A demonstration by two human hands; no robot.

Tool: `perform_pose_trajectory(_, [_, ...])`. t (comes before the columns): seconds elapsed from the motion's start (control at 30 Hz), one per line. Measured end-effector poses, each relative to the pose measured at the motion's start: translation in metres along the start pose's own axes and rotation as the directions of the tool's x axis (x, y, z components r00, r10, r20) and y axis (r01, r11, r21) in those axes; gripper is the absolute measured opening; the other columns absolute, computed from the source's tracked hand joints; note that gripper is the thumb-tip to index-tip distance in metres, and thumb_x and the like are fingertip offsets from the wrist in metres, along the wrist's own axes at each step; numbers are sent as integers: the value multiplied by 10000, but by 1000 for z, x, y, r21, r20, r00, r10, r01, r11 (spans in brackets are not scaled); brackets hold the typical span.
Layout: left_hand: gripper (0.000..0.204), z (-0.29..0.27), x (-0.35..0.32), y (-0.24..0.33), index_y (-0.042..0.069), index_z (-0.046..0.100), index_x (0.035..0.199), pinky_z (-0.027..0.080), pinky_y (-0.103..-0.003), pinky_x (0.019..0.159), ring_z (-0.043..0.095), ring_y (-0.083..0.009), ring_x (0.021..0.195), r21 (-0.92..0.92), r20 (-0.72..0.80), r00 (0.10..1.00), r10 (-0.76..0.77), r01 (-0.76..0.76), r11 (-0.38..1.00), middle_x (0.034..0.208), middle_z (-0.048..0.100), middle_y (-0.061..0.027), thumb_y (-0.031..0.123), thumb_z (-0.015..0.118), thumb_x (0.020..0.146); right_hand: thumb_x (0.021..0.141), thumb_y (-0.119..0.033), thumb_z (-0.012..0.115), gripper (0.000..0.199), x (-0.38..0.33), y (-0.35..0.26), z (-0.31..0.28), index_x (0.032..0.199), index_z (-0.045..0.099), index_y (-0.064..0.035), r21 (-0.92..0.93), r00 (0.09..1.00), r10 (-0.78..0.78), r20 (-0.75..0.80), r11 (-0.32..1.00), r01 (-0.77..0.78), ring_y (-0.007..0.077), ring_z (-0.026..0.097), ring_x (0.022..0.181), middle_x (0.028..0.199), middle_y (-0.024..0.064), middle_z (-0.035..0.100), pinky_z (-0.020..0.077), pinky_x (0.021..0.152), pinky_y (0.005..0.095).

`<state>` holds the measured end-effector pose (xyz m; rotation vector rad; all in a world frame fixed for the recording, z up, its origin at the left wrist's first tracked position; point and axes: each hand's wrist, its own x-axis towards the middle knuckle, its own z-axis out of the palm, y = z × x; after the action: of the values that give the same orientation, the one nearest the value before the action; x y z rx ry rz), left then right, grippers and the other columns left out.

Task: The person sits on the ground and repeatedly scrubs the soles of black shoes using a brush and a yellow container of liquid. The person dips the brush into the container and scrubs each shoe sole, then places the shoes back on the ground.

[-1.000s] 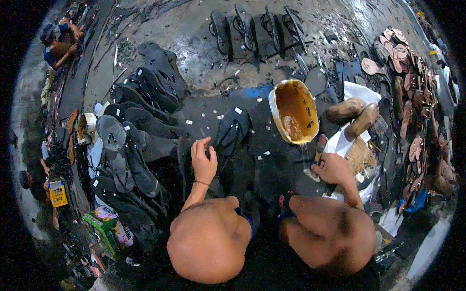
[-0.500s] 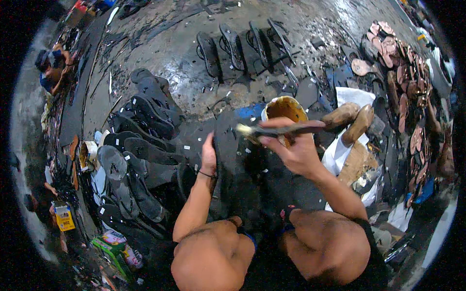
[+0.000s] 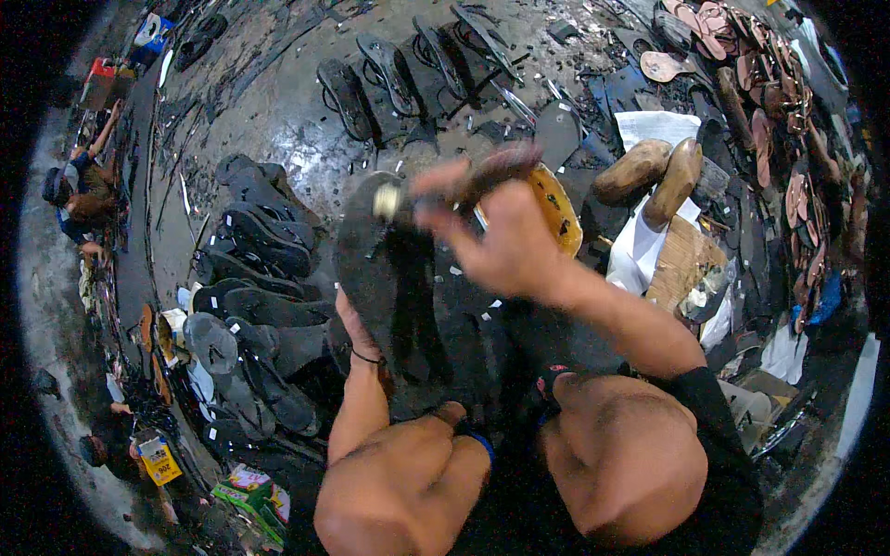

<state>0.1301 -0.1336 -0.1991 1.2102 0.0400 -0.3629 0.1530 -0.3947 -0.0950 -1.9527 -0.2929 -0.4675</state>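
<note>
My left hand [image 3: 351, 326] holds up a dark sandal sole [image 3: 375, 264], its broad flat face turned toward me. Most of that hand's fingers are hidden behind the sole. My right hand [image 3: 510, 243], smeared by motion, grips a brush [image 3: 387, 201] with pale bristles and a dark handle. The bristle end is over the upper part of the sole; whether it touches cannot be made out. Just beyond my right hand is a tub [image 3: 561, 215] with a yellowish-brown coated inside, partly covered by the hand.
Black sandals [image 3: 269, 241] are heaped at left. Several more stand in a row [image 3: 389, 74] farther off. Two wooden foot forms [image 3: 675, 181] lie right, by white paper [image 3: 656, 130] and cardboard [image 3: 684, 264]. Pink sandals [image 3: 709, 23] crowd the far right. Another person [image 3: 83, 190] sits far left.
The sole has turned from edge-on to face me and shifted left. My right hand has carried the brush left and up, from beside the sole to over it. The whole view has shifted somewhat.
</note>
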Motion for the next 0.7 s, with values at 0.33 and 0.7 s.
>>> perform_pose_trajectory(0.33, [569, 40, -5, 29, 21, 474, 1424, 485, -447, 1039, 583, -287, 1207, -522, 53, 995, -81, 97, 847, 1390, 555, -135, 415, 421, 1017, 921, -147, 702, 219, 39, 17, -16, 1092, 666, -15, 121, 975, 222, 0, 968, -220, 220, 697, 859, 952, 120, 725, 540, 759, 357])
perform_pose_trajectory(0.7, [520, -26, -81, -27, 40, 530, 1374, 504, -429, 992, 613, -272, 1144, -515, -77, 828, -555, 444, 733, 1313, 612, -114, 411, 397, 1034, 906, -186, 720, 227, -55, 71, -24, 1069, 721, -28, -125, 907, 408, -109, 899, -419, 233, 725, 834, 927, 130, 745, 552, 764, 348])
